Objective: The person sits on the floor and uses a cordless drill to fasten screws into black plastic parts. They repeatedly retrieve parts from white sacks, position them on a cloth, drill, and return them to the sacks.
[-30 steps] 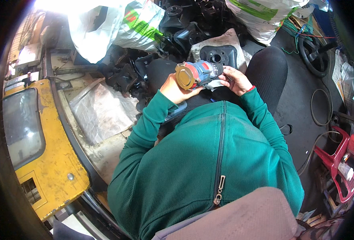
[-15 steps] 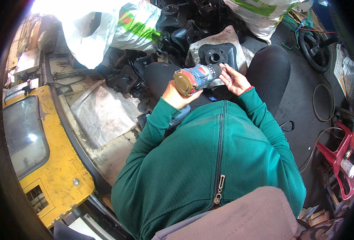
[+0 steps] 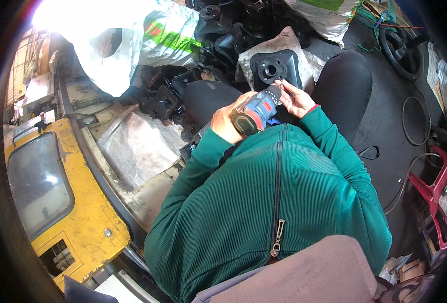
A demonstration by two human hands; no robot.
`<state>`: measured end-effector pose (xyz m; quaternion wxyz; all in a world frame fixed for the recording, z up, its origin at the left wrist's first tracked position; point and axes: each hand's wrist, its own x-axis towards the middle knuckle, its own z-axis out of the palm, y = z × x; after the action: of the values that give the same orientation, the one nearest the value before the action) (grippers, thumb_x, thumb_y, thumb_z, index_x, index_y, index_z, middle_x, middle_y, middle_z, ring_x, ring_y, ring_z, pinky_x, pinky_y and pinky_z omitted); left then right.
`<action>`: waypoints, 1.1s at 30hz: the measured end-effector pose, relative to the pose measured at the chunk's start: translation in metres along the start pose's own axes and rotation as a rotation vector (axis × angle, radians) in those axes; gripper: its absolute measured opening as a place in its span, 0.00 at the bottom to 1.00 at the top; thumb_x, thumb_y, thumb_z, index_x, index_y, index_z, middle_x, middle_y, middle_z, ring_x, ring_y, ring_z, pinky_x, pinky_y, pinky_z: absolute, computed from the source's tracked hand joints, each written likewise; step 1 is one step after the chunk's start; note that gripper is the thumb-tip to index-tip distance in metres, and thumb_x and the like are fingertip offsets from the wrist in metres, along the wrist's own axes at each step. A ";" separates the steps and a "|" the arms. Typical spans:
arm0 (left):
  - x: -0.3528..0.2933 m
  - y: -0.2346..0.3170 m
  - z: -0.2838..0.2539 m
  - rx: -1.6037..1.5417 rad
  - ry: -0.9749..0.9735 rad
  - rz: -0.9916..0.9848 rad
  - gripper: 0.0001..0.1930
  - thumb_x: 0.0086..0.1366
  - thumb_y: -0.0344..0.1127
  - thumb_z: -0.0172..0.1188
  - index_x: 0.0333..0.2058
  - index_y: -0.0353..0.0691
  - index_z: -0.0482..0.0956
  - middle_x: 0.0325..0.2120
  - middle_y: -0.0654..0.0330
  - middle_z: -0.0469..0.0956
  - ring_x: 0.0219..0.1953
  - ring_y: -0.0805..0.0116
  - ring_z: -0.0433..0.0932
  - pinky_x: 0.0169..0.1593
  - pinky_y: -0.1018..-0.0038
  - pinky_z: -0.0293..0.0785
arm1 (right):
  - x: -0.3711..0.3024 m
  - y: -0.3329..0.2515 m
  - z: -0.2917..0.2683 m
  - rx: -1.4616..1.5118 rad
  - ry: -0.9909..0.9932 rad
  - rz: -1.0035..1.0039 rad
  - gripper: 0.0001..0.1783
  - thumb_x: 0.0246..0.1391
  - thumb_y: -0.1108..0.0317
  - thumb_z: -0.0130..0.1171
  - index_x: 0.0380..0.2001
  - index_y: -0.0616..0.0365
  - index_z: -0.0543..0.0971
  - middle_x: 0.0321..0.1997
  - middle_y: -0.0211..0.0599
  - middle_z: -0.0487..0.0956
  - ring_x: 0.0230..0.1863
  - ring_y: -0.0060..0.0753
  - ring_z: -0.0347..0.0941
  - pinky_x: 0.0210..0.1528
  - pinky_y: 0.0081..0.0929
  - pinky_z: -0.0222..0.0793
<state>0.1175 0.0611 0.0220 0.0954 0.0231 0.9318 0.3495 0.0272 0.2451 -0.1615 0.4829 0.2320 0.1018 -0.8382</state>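
My left hand (image 3: 224,124) grips a blue cordless drill (image 3: 259,107) with a black chuck, its rear toward my body and its tip pointing away toward the black part. At the drill's tip, the fingers of my right hand (image 3: 298,102) are pinched together; whatever they hold there is too small to make out. Just beyond lies a black flanged housing (image 3: 289,64) with a round central collar and small holes around it. It rests on a dirty pale sack (image 3: 287,37) between my knees. The drill's tip appears close to the housing's near rim; contact cannot be judged.
Several similar black parts (image 3: 228,41) are heaped beyond my left knee. White bags (image 3: 170,35) stand at the back. On the left are a yellow machine panel (image 3: 94,237) and a plastic sheet (image 3: 140,146). A red plastic frame (image 3: 435,189) and loose cable (image 3: 403,123) lie right.
The drill's rear has swung right and closer to my body, so it points more directly away from me. My left hand has turned with it; my right hand stays at the tip.
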 end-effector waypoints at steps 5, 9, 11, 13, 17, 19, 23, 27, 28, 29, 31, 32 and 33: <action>0.012 -0.013 0.003 0.023 -0.048 -0.140 0.31 0.44 0.40 0.69 0.48 0.40 0.70 0.37 0.52 0.78 0.40 0.58 0.79 0.44 0.68 0.74 | 0.005 0.006 -0.020 -0.186 0.153 -0.099 0.19 0.58 0.56 0.52 0.41 0.62 0.73 0.42 0.37 0.77 0.42 0.31 0.76 0.42 0.28 0.76; 0.035 -0.021 0.001 0.033 -0.092 -0.262 0.26 0.46 0.44 0.69 0.42 0.36 0.74 0.36 0.51 0.79 0.41 0.59 0.79 0.46 0.68 0.74 | 0.024 -0.005 -0.037 -0.427 0.446 -0.361 0.15 0.57 0.57 0.53 0.39 0.57 0.76 0.29 0.24 0.70 0.26 0.17 0.69 0.31 0.22 0.75; 0.047 -0.019 0.001 0.059 -0.099 -0.271 0.26 0.45 0.45 0.69 0.41 0.37 0.75 0.35 0.51 0.79 0.40 0.59 0.79 0.45 0.68 0.74 | 0.043 -0.018 -0.043 -0.679 0.549 -0.427 0.23 0.50 0.49 0.60 0.36 0.61 0.78 0.25 0.28 0.72 0.25 0.21 0.70 0.26 0.22 0.71; 0.057 -0.029 0.008 0.121 -0.067 -0.204 0.25 0.44 0.45 0.69 0.39 0.37 0.77 0.33 0.50 0.80 0.38 0.58 0.80 0.43 0.68 0.76 | 0.051 -0.021 -0.027 -0.869 0.624 -0.432 0.28 0.47 0.44 0.60 0.35 0.63 0.79 0.23 0.29 0.73 0.22 0.21 0.69 0.23 0.23 0.68; 0.079 -0.036 0.008 0.211 -0.194 -0.198 0.24 0.44 0.43 0.67 0.40 0.39 0.76 0.35 0.49 0.79 0.41 0.55 0.78 0.46 0.67 0.74 | 0.065 -0.028 -0.033 -1.057 0.563 -0.455 0.26 0.44 0.43 0.63 0.23 0.60 0.80 0.18 0.26 0.73 0.16 0.20 0.65 0.20 0.23 0.63; 0.097 -0.023 0.001 0.247 -0.247 -0.174 0.23 0.45 0.44 0.66 0.40 0.41 0.77 0.35 0.49 0.78 0.41 0.54 0.77 0.46 0.66 0.74 | 0.067 -0.028 -0.036 -1.049 0.558 -0.442 0.25 0.43 0.43 0.63 0.20 0.59 0.79 0.16 0.24 0.72 0.15 0.19 0.64 0.19 0.22 0.62; 0.120 -0.012 -0.007 0.304 -0.337 -0.145 0.23 0.46 0.45 0.63 0.41 0.42 0.76 0.35 0.49 0.78 0.41 0.52 0.77 0.46 0.65 0.73 | 0.069 -0.028 -0.033 -0.954 0.543 -0.418 0.23 0.43 0.45 0.65 0.17 0.56 0.78 0.15 0.22 0.69 0.15 0.17 0.62 0.19 0.20 0.59; 0.121 -0.013 -0.003 0.285 -0.333 -0.158 0.23 0.46 0.44 0.63 0.41 0.42 0.75 0.36 0.49 0.78 0.40 0.53 0.77 0.46 0.65 0.73 | 0.063 -0.031 -0.029 -0.930 0.516 -0.331 0.20 0.43 0.45 0.65 0.18 0.50 0.77 0.17 0.18 0.69 0.19 0.14 0.61 0.21 0.16 0.58; 0.120 -0.013 -0.002 0.270 -0.317 -0.151 0.23 0.46 0.44 0.63 0.41 0.42 0.75 0.36 0.49 0.78 0.40 0.53 0.77 0.46 0.65 0.73 | 0.063 -0.033 -0.028 -0.911 0.517 -0.337 0.21 0.43 0.45 0.65 0.17 0.52 0.77 0.17 0.18 0.69 0.18 0.15 0.61 0.21 0.17 0.58; 0.118 -0.017 0.002 0.283 -0.321 -0.166 0.23 0.46 0.44 0.63 0.41 0.41 0.75 0.36 0.50 0.78 0.40 0.53 0.77 0.46 0.65 0.73 | 0.062 -0.032 -0.027 -0.894 0.520 -0.338 0.21 0.43 0.46 0.65 0.17 0.53 0.77 0.16 0.19 0.68 0.17 0.15 0.60 0.21 0.17 0.58; 0.116 -0.020 0.006 0.284 -0.342 -0.184 0.23 0.46 0.43 0.64 0.41 0.41 0.75 0.35 0.50 0.78 0.40 0.52 0.77 0.46 0.65 0.73 | 0.060 -0.030 -0.028 -0.866 0.531 -0.336 0.21 0.42 0.46 0.66 0.16 0.53 0.77 0.15 0.19 0.67 0.16 0.16 0.60 0.20 0.18 0.58; 0.116 -0.018 0.006 0.287 -0.350 -0.190 0.23 0.45 0.43 0.64 0.41 0.41 0.75 0.35 0.50 0.78 0.40 0.52 0.77 0.45 0.65 0.73 | 0.060 -0.030 -0.027 -0.856 0.538 -0.339 0.21 0.42 0.46 0.66 0.16 0.53 0.77 0.15 0.18 0.67 0.16 0.16 0.60 0.20 0.18 0.58; 0.115 -0.019 0.007 0.263 -0.353 -0.206 0.23 0.45 0.42 0.65 0.41 0.40 0.75 0.35 0.50 0.78 0.40 0.52 0.77 0.46 0.65 0.73 | 0.060 -0.030 -0.027 -0.846 0.544 -0.342 0.21 0.42 0.46 0.66 0.16 0.52 0.77 0.15 0.18 0.67 0.16 0.15 0.60 0.20 0.18 0.58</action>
<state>0.0061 0.0639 -0.0144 0.2881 0.0010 0.9356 0.2039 -0.0164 0.2258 -0.2159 0.3470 0.2062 0.5888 -0.7003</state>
